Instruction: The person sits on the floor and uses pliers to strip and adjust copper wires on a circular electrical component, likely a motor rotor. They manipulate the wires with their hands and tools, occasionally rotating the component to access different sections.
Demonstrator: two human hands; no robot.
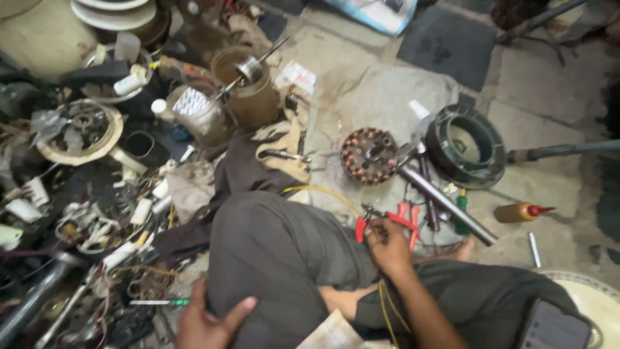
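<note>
The right hand (389, 244) is extended forward past the bent knee, forearm running from the lower right of the frame, back of the hand facing up. Its fingers are curled together around a yellow wire (323, 191) and lie against the red-handled pliers (387, 222) on the floor; whether the fingers also clamp a plier handle cannot be told, as the hand covers the contact area. The yellow wire arcs over the knee to the hand and reappears under the wrist.

The left hand (208, 322) rests on the grey trouser leg at the lower frame edge, fingers apart and flat, gripping nothing; its wrist is cut off by the frame.

Just beyond the pliers lie a copper-wound motor core (369, 155) and a steel shaft (445, 204). The plier jaws are blurred.
</note>
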